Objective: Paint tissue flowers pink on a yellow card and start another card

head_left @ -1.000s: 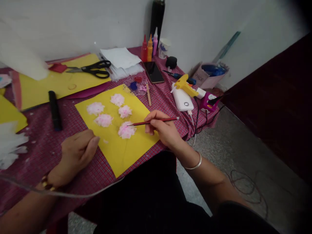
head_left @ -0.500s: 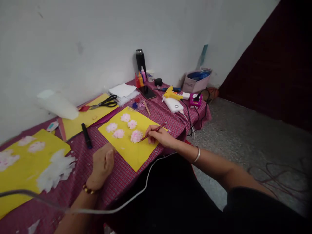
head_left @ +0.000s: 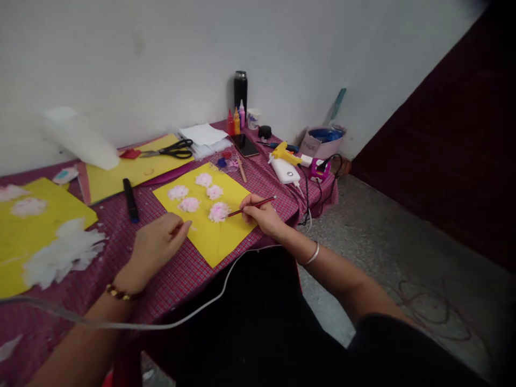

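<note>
My right hand (head_left: 260, 215) grips a dark red pencil (head_left: 258, 203) between thumb and fingers. The pencil slants down to the left, its lower tip at the edge of a pink-and-white paper flower (head_left: 219, 212). That flower lies on a yellow sheet (head_left: 217, 247) with several similar flowers (head_left: 189, 204) beyond it. At the sheet's near left edge is my left hand (head_left: 159, 242), its fingers curled in and its thumb pointing toward the sheet. Nothing shows in it.
Left lies another yellow sheet (head_left: 76, 207) with flowers and white frilled paper (head_left: 64, 252). A black marker (head_left: 130, 200), scissors (head_left: 169, 150), paint bottles (head_left: 236, 121), phone (head_left: 244, 145) and yellow glue gun (head_left: 285, 154) lie farther back. A white cable (head_left: 201, 309) crosses in front.
My left hand has moved closer to the yellow sheet and its thumb now points out. The right hand still holds the pencil at the same flower. The whole view has shifted slightly.
</note>
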`<state>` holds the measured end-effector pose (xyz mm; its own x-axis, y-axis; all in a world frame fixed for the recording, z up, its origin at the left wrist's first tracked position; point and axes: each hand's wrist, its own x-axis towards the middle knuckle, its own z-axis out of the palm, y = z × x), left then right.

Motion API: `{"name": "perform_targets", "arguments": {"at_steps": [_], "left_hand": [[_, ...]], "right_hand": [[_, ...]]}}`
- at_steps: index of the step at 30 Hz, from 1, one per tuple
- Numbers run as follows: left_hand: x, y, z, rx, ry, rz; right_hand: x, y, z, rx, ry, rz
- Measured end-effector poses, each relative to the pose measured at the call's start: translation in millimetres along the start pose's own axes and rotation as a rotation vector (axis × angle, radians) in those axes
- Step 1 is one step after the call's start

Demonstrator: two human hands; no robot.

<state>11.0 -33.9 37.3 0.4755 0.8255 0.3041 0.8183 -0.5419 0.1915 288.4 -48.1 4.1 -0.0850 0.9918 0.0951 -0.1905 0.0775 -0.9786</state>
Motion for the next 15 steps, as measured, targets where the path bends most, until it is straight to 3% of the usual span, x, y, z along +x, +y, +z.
{"name": "perform_targets", "arguments": {"at_steps": [3,7,15], "left_hand": [[3,-13,6.2,0.014,-0.044,-0.022],[5,-21,12.5,-0.031,-0.108,0.051],[2,4,16.9,-0.091,-0.189,0.169]], "right_hand": [[-3,0,-1,-0.045,0.023,0.002],[-7,-5,-2,-0.110,0.031,0.007],[-6,-4,7,-0.157,-0.025,0.006]]}}
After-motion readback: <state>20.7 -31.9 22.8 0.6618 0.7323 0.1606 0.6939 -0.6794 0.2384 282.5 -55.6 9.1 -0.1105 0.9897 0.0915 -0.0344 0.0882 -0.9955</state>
